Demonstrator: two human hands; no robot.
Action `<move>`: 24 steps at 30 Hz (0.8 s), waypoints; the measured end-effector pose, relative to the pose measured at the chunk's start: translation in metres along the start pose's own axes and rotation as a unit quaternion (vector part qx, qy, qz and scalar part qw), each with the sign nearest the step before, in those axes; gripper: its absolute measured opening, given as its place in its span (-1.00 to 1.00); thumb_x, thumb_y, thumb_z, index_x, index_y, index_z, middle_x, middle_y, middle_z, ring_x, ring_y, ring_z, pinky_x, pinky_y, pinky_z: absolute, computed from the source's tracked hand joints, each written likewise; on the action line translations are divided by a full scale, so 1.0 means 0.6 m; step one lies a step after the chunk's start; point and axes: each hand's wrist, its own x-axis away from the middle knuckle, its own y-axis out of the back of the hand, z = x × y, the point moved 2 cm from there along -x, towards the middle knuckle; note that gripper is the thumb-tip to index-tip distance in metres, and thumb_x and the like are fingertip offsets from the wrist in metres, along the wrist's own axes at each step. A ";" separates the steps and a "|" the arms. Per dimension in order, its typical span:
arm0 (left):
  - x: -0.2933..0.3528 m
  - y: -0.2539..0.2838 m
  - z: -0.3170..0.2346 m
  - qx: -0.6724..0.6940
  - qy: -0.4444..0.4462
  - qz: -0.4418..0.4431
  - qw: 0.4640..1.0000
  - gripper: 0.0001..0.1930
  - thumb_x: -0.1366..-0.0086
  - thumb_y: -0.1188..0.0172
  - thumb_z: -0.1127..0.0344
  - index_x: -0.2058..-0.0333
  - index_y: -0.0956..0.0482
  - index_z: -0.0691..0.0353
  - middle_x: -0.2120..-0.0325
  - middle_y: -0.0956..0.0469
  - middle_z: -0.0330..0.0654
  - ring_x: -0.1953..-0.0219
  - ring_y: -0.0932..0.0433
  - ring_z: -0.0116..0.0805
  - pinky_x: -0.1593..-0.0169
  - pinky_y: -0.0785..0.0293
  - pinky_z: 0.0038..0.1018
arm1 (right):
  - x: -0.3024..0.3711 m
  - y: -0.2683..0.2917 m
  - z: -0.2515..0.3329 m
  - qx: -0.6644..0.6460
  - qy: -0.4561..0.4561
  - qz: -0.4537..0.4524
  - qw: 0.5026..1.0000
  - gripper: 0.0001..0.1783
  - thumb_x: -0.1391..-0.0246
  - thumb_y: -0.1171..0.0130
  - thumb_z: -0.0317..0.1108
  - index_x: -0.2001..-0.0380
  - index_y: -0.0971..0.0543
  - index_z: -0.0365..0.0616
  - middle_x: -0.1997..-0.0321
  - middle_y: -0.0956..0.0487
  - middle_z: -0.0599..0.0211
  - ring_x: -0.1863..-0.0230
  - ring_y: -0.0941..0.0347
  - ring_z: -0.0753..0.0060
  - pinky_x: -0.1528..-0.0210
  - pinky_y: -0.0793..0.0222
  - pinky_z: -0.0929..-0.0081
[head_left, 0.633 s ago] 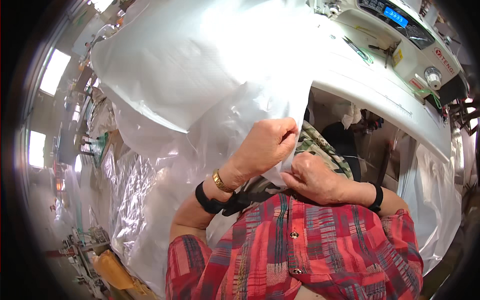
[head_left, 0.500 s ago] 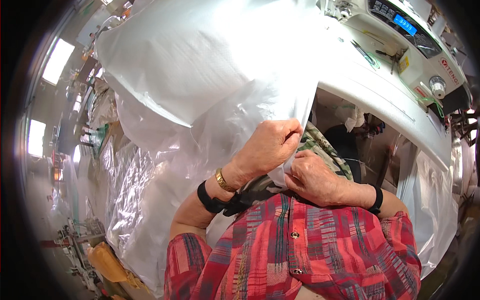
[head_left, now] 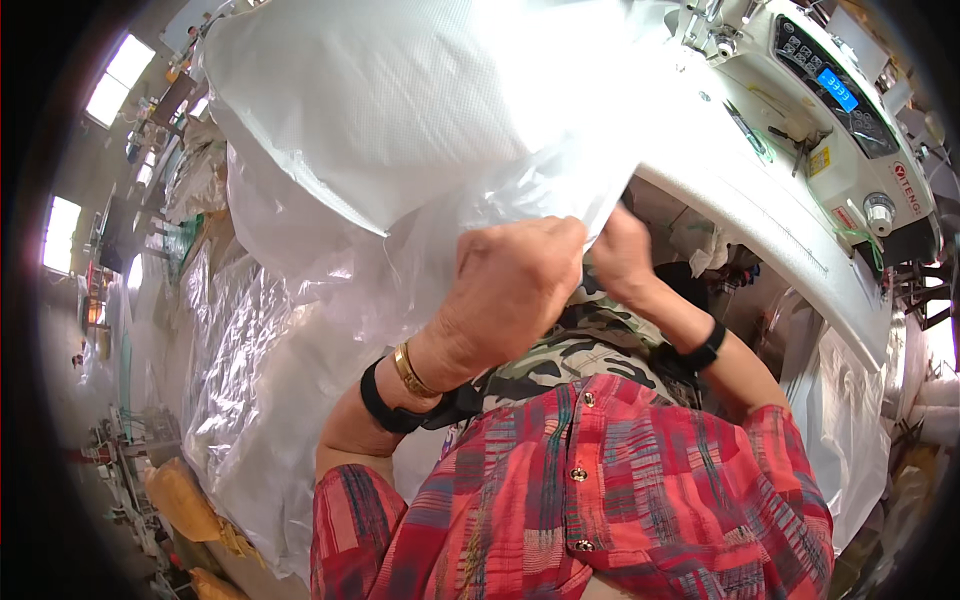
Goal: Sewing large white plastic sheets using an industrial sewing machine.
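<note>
Over at the far left, well away from the sewing machine (head_left: 850, 172), crinkled clear film (head_left: 235, 345) hangs in shiny folds. Nearer the machine and left of it, a white sheet (head_left: 350, 110) spreads over smoother film. The left hand (head_left: 515, 280), on the person's side of the machine, is closed in a fist, apparently pinching the film's edge. Just right of it, the right hand (head_left: 622, 255) has just come up beside the worktop (head_left: 770, 230); it's blurred, and I can't tell whether it grips anything. That seems to put both hands at one stretch of edge. Half a second ago the right hand sat lower, by the shirt (head_left: 600, 480), leaving less of the camouflage trousers (head_left: 575, 350) showing.
</note>
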 end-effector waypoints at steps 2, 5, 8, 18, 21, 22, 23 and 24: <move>-0.001 0.003 -0.029 -0.065 -0.103 0.002 0.993 -0.93 -0.07 -0.16 0.49 0.44 -0.45 0.28 0.60 -0.47 -0.07 0.53 -0.56 -0.08 0.45 -0.46 -0.29 | 0.003 -0.030 0.008 -0.008 -0.022 0.082 0.996 -0.78 -0.19 -0.15 -0.34 0.23 -0.58 -0.31 0.29 -0.64 0.14 0.30 -0.55 0.34 0.18 -0.47 0.39; 0.007 -0.021 -0.044 -0.086 -0.115 0.065 0.988 -0.89 0.03 -0.15 0.51 0.48 -0.42 0.28 0.61 -0.48 -0.07 0.52 -0.58 -0.12 0.46 -0.48 -0.32 | 0.010 -0.028 0.013 0.013 0.024 0.153 0.988 -0.78 -0.18 -0.15 -0.33 0.23 -0.58 -0.29 0.29 -0.64 0.12 0.31 -0.55 0.28 0.18 -0.47 0.36; 0.028 -0.057 -0.025 -0.083 -0.119 0.069 0.987 -0.90 0.04 -0.14 0.51 0.49 -0.41 0.29 0.60 -0.50 -0.08 0.50 -0.60 -0.16 0.46 -0.49 -0.35 | 0.007 -0.018 0.016 0.037 0.072 0.224 0.971 -0.78 -0.16 -0.15 -0.33 0.23 -0.59 -0.28 0.29 -0.64 0.10 0.32 -0.55 0.22 0.18 -0.47 0.34; 0.063 -0.089 0.007 -0.078 -0.059 0.044 0.994 -0.94 -0.03 -0.12 0.50 0.48 -0.43 0.30 0.55 -0.41 -0.14 0.47 -0.57 -0.24 0.46 -0.50 -0.38 | -0.097 0.188 0.058 0.363 0.178 0.240 0.883 -0.84 -0.02 -0.15 -0.51 0.27 -0.58 -0.15 0.38 -0.58 0.07 0.37 -0.54 -0.01 0.25 -0.50 0.26; 0.060 -0.089 0.003 -0.071 -0.044 0.037 0.996 -0.94 -0.04 -0.12 0.52 0.48 -0.43 0.31 0.50 -0.37 -0.11 0.46 -0.55 -0.25 0.46 -0.51 -0.40 | -0.151 0.210 0.070 0.413 0.255 0.125 0.866 -0.73 0.02 -0.12 -0.58 0.20 -0.52 -0.09 0.14 -0.57 0.22 0.27 -0.57 0.05 0.23 -0.52 0.23; 0.059 -0.091 0.003 -0.063 -0.041 0.029 0.997 -0.94 -0.04 -0.12 0.54 0.48 -0.42 0.31 0.48 -0.35 -0.09 0.47 -0.55 -0.25 0.46 -0.51 -0.41 | -0.173 0.219 0.047 0.431 0.280 0.106 0.851 -0.68 0.02 -0.09 -0.60 0.16 -0.48 -0.05 -0.01 -0.53 0.32 0.21 -0.57 0.05 0.20 -0.52 0.21; 0.060 -0.092 0.002 -0.062 -0.038 0.030 0.997 -0.94 -0.04 -0.12 0.54 0.48 -0.42 0.31 0.48 -0.35 -0.09 0.47 -0.55 -0.25 0.46 -0.51 -0.41 | -0.190 0.225 0.033 0.430 0.278 0.109 0.852 -0.68 0.02 -0.09 -0.60 0.16 -0.48 -0.05 -0.01 -0.53 0.32 0.21 -0.57 0.05 0.20 -0.52 0.21; 0.061 -0.092 0.002 -0.059 -0.030 0.041 0.997 -0.94 -0.05 -0.11 0.54 0.47 -0.42 0.33 0.46 -0.36 -0.08 0.47 -0.54 -0.24 0.45 -0.51 -0.40 | -0.203 0.225 0.022 0.437 0.303 0.114 0.839 -0.70 0.01 -0.08 -0.60 0.18 -0.48 -0.04 -0.01 -0.53 0.34 0.20 -0.57 0.05 0.17 -0.52 0.21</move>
